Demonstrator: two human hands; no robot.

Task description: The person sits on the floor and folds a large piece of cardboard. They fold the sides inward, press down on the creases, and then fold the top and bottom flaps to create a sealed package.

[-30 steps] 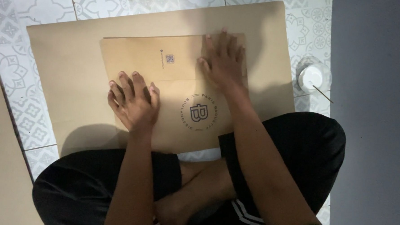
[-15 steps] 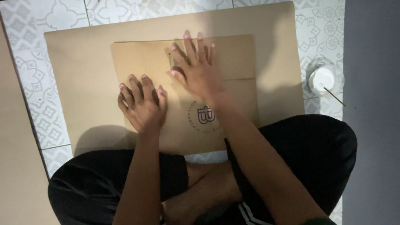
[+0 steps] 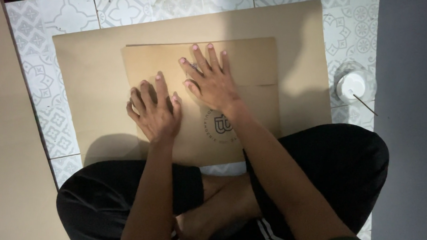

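A flat brown paper bag (image 3: pixel 254 65) with a round printed mark lies on a larger sheet of brown cardboard (image 3: pixel 92 82) on the tiled floor. My left hand (image 3: pixel 155 110) presses flat on the bag's left part, fingers spread. Just to its right, my right hand (image 3: pixel 209 77) lies flat on the bag's upper middle, fingers spread and pointing away from me. Both palms rest on the paper and grip nothing. A horizontal fold line runs across the bag to the right of my right hand.
I sit cross-legged in black shorts (image 3: pixel 331 172) at the cardboard's near edge. A white round lidded container (image 3: pixel 352 86) with a thin stick stands on the patterned tiles (image 3: pixel 348 27) at the right. A plain beige surface (image 3: pixel 14 181) runs along the left, a grey one along the right.
My right hand has slid leftward across the bag, from its right side to the middle beside the left hand. The left hand has stayed pressed in place.
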